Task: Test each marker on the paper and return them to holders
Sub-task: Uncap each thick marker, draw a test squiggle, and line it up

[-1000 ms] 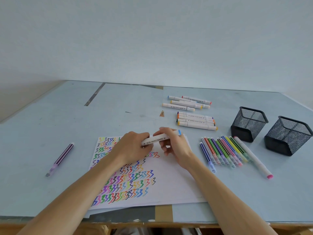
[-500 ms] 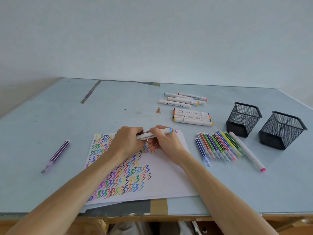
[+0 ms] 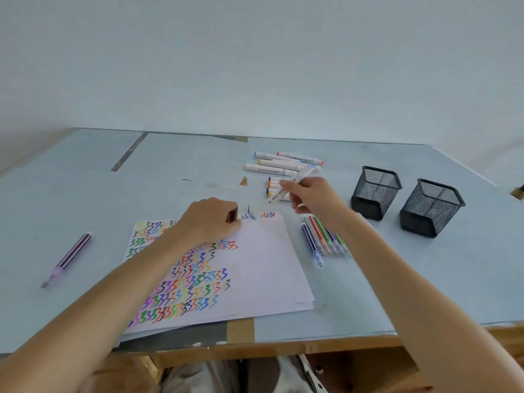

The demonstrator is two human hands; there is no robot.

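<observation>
The table [image 3: 85, 194] runs wide and pale blue, its near edge dropping off just below the paper [image 3: 263, 265]; there is plenty of bare surface to the left and at the far side, while the right is crowded.

A moment ago both hands met over the top of the paper around one white marker. Now they have parted. The right hand [image 3: 314, 197] has swung away to the far right and holds the white marker [image 3: 295, 184] pinched in its curled fingers, blurred and slanted above the loose white markers [image 3: 283, 165]. The left hand [image 3: 212, 219] has stayed curled at the paper's far edge; something dark shows in its fingers, perhaps the cap, though I cannot tell for sure.

I would judge the marker is either uncapped for testing or on its way back to its pile; the tip is too blurred to say which.

The two mesh holders [image 3: 375, 191] stand to the right, apparently empty, so none has been returned yet. The way from the right hand to them is open. Under that forearm lies the row of thin pens [image 3: 326, 239], easily brushed by a careless sweep. A lone purple pen [image 3: 71, 255] sits well apart at the left.
</observation>
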